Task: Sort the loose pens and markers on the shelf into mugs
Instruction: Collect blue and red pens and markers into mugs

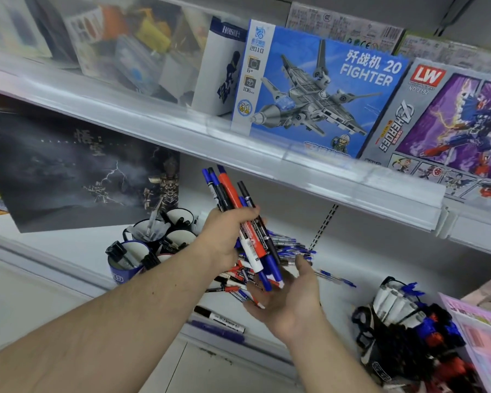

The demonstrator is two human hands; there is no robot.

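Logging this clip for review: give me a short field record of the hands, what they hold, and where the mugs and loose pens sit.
left hand: left hand grips a bundle of markers, red, blue and black, tips up
right hand: right hand open, palm up under the bundle's lower ends
loose pens: pile on the shelf behind the hands; two markers near the front edge
mugs: cluster of mugs left of the hands, some holding pens
right side: filled mugs of markers

2 bare forearms, left hand (pixel 224 236) and right hand (pixel 289 302), no sleeves or jewellery visible.
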